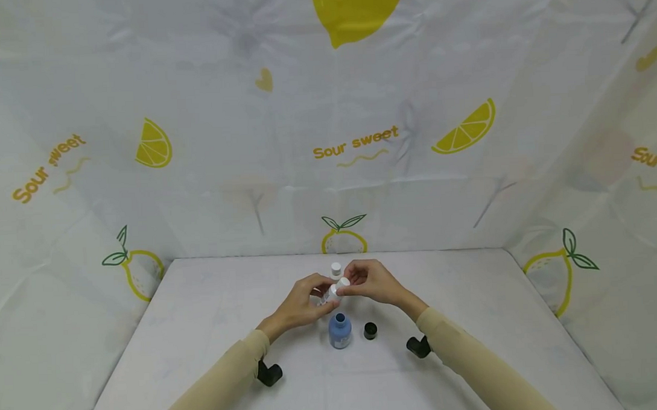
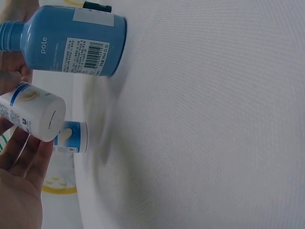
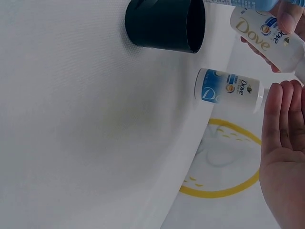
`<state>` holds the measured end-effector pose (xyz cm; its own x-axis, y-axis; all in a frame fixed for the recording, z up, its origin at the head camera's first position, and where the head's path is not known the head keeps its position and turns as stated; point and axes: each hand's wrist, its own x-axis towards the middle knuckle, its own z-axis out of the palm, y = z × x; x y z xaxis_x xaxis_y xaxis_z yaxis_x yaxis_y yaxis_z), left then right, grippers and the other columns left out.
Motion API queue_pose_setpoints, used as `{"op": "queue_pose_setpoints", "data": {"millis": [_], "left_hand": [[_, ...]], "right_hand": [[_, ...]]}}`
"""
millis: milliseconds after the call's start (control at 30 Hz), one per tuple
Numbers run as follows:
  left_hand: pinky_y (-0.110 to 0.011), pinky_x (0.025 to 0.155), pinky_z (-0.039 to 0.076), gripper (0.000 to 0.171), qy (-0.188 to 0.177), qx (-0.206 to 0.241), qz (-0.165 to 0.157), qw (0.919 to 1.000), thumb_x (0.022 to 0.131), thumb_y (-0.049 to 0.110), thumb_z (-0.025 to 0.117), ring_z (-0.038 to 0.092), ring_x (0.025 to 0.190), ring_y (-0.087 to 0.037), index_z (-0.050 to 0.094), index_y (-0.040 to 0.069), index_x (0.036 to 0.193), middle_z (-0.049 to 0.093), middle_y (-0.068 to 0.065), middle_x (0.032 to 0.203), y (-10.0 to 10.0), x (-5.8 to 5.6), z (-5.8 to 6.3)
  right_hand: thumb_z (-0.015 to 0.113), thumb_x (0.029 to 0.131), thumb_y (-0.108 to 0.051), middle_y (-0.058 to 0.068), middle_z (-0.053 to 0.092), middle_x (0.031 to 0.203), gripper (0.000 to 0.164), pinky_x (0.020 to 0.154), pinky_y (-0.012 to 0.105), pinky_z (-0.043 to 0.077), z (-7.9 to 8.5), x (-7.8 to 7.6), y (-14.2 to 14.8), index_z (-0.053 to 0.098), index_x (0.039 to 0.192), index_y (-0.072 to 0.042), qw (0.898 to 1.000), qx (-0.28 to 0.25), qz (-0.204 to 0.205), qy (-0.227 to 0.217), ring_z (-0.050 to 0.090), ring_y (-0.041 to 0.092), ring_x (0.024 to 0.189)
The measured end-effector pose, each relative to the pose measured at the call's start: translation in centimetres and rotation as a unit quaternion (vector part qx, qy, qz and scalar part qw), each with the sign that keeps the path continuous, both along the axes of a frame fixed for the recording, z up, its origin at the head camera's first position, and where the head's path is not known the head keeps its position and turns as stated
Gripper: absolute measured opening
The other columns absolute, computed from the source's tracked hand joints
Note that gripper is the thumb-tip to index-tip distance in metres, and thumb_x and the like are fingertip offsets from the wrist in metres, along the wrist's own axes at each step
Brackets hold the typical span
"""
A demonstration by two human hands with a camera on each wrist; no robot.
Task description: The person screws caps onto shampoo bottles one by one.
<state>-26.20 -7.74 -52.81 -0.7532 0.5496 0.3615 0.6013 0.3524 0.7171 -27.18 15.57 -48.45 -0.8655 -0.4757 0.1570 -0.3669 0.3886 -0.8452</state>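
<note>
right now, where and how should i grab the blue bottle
Probably round the wide body of the blue bottle, coming from your left: it stands upright, its narrow neck is open on top, and the black cap sits close on its right.

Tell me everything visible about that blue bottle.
The blue bottle looks like plastic, with rounded shoulders, a threaded neck, "pote" lettering and a white barcode label. It stands upright and open-mouthed on the table, left of a black cap in the head view. Neither the left hand nor the right hand touches it.
</note>
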Motion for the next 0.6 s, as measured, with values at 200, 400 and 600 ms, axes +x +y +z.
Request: {"op": "queue_pose_setpoints", "data": {"millis": [200,400,600], "left_hand": [[-0.023,0.084,0.057,0.04,-0.007,-0.001,0.002,1.0,0.085,0.038,0.073,0.063,0.096,-0.013,0.063,0.022,0.121,0.066,-0.003,0.11,0.0,0.0,0.0],[-0.022,0.083,0.057,0.04,0.002,0.002,0.0,1.0,0.085,0.038,0.072,0.063,0.096,-0.014,0.063,0.022,0.121,0.066,0.0,0.109,0.0,0.0,-0.1],[-0.022,0.084,0.057,0.042,0.001,-0.003,0.002,1.0,0.085,0.037,0.073,0.061,0.097,-0.007,0.062,0.022,0.123,0.065,0.004,0.11,0.0,0.1,-0.1]], "right_hand": [[0.084,0.075,-0.023,0.012,0.062,0.082,0.031,0.067,0.021,0.055,2.1,1.3,-0.6,0.063,0.088,-0.004,1.0,0.014,-0.007,-0.009,0.058,0.024,0.074],[0.083,0.075,-0.021,0.012,0.061,0.08,0.03,0.064,0.018,0.052,3.3,2.0,-0.8,0.062,0.085,-0.004,1.0,0.013,-0.006,-0.002,0.057,0.025,0.072],[0.083,0.075,-0.022,0.009,0.06,0.078,0.032,0.065,0.024,0.053,3.3,2.2,-0.8,0.061,0.086,-0.002,1.0,0.023,-0.004,0.002,0.057,0.024,0.072]]}}
